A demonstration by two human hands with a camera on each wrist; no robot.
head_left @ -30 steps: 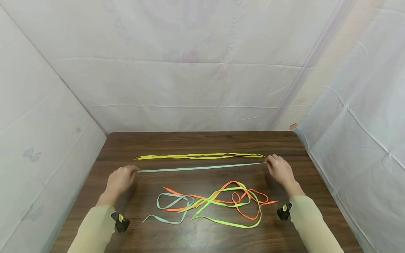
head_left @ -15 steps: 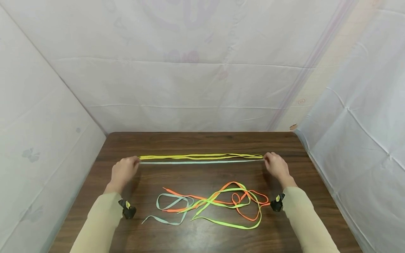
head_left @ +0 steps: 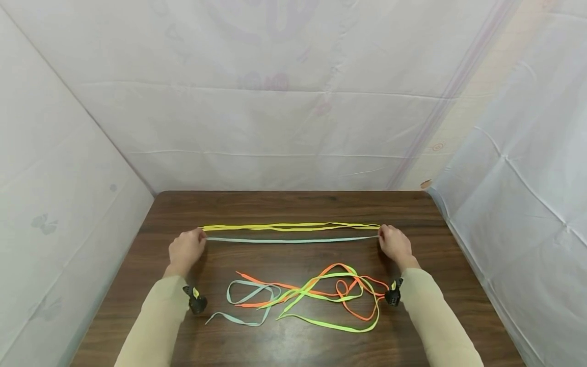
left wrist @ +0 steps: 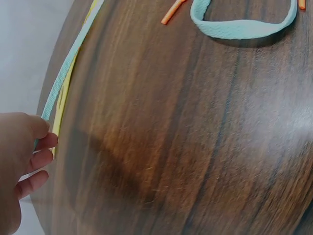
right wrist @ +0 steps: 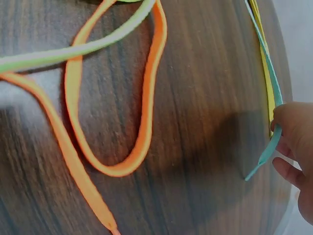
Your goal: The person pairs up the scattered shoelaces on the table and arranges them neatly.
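A light teal shoelace (head_left: 293, 241) stretches across the table between my hands, sagging slightly in the middle. My left hand (head_left: 187, 250) pinches it near one end between thumb and index finger; the other fingers curl loosely in the left wrist view. At the opposite end my right hand (head_left: 395, 243) pinches it too, and the lace's tip (right wrist: 261, 159) hangs out below the fingers in the right wrist view. Just beyond runs a pair of yellow shoelaces (head_left: 293, 225), laid nearly straight and parallel to it, their ends partly hidden by my hands.
Nearer me lies a loose tangle: an orange shoelace (head_left: 362, 313), a lime-green shoelace (head_left: 330, 324) and another teal shoelace (head_left: 238, 320). The dark wood table (head_left: 293, 204) ends at a back edge against white sheeting (head_left: 275, 127), which also hangs on both sides.
Both hands have moved inward, and the left also away from me, bringing the held teal lace closer alongside the yellow ones. The taut lace now sags slightly. The tangle stays put.
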